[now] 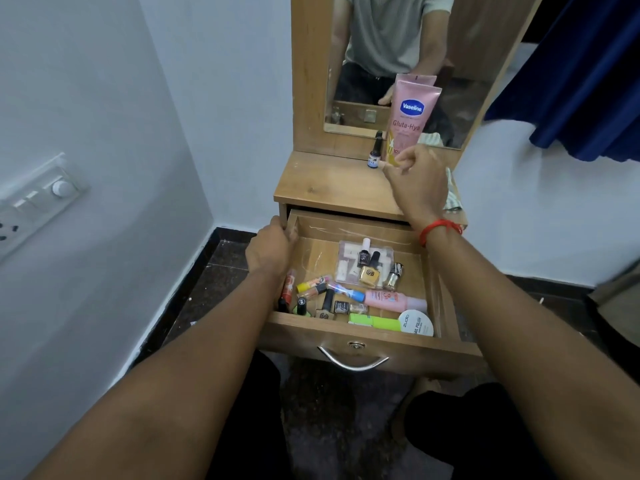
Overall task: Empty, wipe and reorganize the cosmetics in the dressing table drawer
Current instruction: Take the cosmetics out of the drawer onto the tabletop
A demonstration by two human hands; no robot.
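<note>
The wooden drawer (367, 344) is pulled out and holds several cosmetics: nail polish bottles (369, 273) on a clear pouch, a pink bottle (391, 300), a green tube (374, 322) and a white round tub (417, 323). My left hand (272, 249) grips the drawer's left side wall near the back. My right hand (417, 180) holds the lower end of an upright pink Vaseline tube (412, 116) over the dressing table top (322, 188), by the mirror. A small dark bottle (374, 152) stands on the top, just left of the tube.
The mirror (349, 81) rises behind the table top and reflects a person's torso. A striped cloth (453, 199) lies at the top's right edge. A white wall with a switch panel (41, 199) is at left, a blue curtain (581, 74) at upper right.
</note>
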